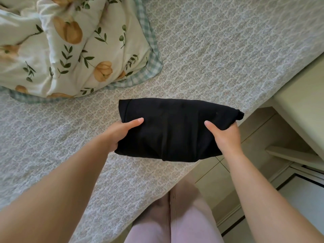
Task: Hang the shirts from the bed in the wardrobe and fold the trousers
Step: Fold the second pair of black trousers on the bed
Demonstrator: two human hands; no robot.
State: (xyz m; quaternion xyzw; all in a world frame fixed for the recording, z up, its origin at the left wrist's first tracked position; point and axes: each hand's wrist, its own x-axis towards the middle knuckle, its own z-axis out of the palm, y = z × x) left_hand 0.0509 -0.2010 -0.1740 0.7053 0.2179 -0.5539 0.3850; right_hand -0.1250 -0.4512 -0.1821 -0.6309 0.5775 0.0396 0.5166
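Observation:
A folded black garment, the trousers (pixel 173 123), is a compact rectangular bundle held just above the near edge of the bed (pixel 219 55). My left hand (pixel 121 132) grips its left end, thumb on top and fingers hidden underneath. My right hand (pixel 222 135) grips its right end the same way, thumb lying across the top. The bundle's right corner hangs past the bed's edge, over the floor. No shirts are in view.
A crumpled floral duvet (pixel 66 46) with a checked green border lies at the bed's upper left. A pale cabinet or bedside unit (pixel 301 109) stands right of the bed, over a tiled floor (pixel 233 172). My legs in pink trousers (pixel 175 221) stand against the bed's edge.

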